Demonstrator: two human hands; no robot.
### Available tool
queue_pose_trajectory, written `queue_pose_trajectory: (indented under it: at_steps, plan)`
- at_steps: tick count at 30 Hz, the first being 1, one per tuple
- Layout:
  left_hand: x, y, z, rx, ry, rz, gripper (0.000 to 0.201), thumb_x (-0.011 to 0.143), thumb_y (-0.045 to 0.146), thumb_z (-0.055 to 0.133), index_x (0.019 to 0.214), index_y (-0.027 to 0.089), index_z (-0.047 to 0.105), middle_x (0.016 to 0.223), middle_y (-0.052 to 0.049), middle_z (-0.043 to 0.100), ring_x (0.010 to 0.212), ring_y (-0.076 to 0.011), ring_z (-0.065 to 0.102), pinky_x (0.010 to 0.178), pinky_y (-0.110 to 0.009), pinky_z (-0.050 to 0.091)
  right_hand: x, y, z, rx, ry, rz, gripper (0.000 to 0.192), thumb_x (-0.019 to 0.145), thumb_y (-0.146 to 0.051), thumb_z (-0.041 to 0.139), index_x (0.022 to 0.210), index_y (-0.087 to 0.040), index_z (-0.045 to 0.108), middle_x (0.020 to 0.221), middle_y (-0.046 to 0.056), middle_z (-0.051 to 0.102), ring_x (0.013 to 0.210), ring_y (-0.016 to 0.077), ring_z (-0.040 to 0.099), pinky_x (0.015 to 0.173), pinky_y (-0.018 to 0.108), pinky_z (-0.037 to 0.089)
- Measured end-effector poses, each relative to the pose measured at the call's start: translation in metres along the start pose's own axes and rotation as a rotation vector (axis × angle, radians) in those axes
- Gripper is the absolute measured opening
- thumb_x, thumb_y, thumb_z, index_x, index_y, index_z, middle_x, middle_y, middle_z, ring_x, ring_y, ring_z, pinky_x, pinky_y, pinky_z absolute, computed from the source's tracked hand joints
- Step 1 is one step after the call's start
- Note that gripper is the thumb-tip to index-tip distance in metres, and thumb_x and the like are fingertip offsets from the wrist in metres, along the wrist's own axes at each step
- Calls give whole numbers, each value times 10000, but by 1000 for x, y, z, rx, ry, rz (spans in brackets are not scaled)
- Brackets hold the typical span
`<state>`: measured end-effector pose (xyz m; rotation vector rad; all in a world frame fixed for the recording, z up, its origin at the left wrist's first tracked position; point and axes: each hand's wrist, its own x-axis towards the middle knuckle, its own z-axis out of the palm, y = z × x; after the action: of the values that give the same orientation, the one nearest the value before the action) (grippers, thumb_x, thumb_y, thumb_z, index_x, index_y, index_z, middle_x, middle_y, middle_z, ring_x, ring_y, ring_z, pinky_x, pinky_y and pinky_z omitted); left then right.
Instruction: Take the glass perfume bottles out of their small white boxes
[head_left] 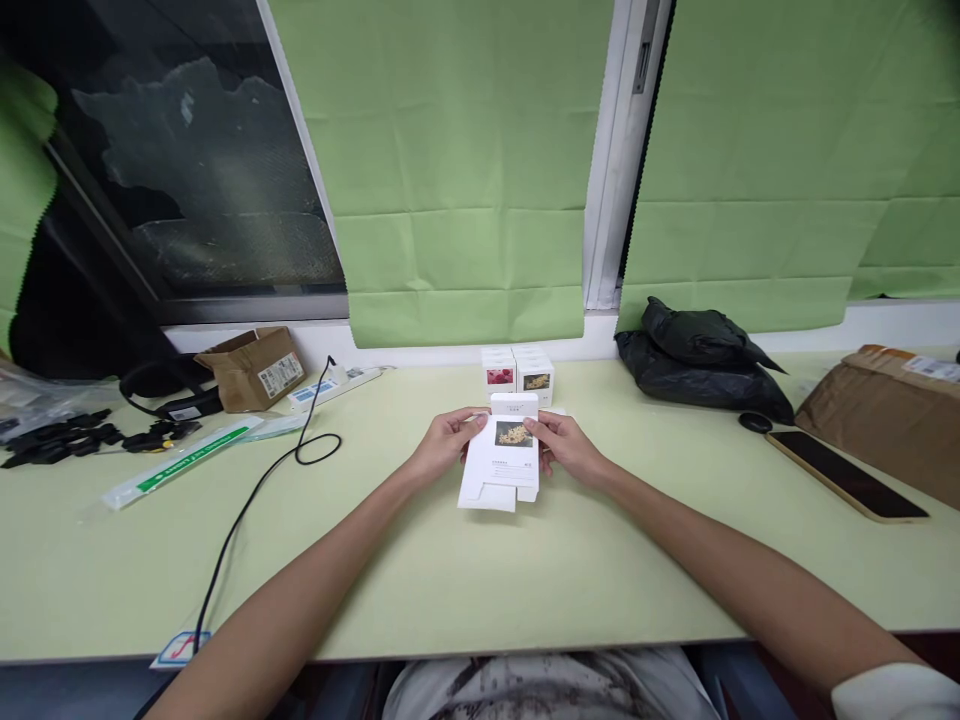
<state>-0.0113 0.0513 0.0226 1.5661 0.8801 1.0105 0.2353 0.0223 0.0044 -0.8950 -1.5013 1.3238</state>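
Between my two hands is a white cardboard box (pixel 504 462), partly folded, with a picture of pale yellow pieces on its front. Its top flap stands up and its bottom flaps hang open toward me. My left hand (pixel 448 440) pinches its left edge, thumb on the front. On the right edge, my right hand (pixel 570 448) grips it with the thumb near the picture. The fingers behind the box are mostly hidden. Just beyond it stand small white boxes, one group with a red picture (pixel 500 377) and another with a yellowish picture (pixel 536 382).
On the left of the table (pixel 360 590) are an open brown carton (pixel 259 370), a power strip (pixel 337 388), a black cable (pixel 259 490) and a green-white packet (pixel 180 465). To the right lie black plastic bags (pixel 697 365), a phone (pixel 844 475) and a brown package (pixel 885 420).
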Motion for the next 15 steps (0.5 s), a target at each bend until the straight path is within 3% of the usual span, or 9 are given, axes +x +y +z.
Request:
queue_pose_trajectory:
  at_steps: [4, 8, 12, 15]
  plan:
    - [-1, 4, -1, -18, 47, 26, 599, 870, 575, 760, 1271, 132, 711, 682, -17, 660, 556, -112, 504, 507, -229, 390, -1, 0, 0, -12, -86, 20, 446, 898, -602, 709, 1011, -170, 729, 744, 28, 697, 544, 142, 601, 438, 260, 486]
    - [-3, 4, -2, -11, -99, -7, 549, 891, 582, 732, 1200, 127, 726, 830, -65, 709, 606, -116, 546, 530, -234, 413, 2, 1, -5, -35, 11, -51, 458, 903, -613, 697, 1027, -173, 728, 702, 6, 664, 517, 132, 569, 419, 255, 465]
    - [-4, 4, -3, 72, -89, 40, 464, 905, 571, 719, 1047, 131, 750, 738, -30, 663, 582, -113, 519, 517, -239, 402, 3, 2, -11, -60, -85, -6, 501, 897, -635, 695, 1090, -174, 710, 724, 15, 685, 537, 141, 602, 444, 258, 498]
    - [-5, 7, -3, 98, -88, 20, 513, 923, 584, 690, 1176, 140, 731, 671, -11, 641, 545, -120, 526, 512, -248, 405, 4, 4, -13, -107, -109, -18, 516, 891, -635, 703, 1093, -161, 706, 681, 5, 657, 512, 134, 589, 427, 246, 475]
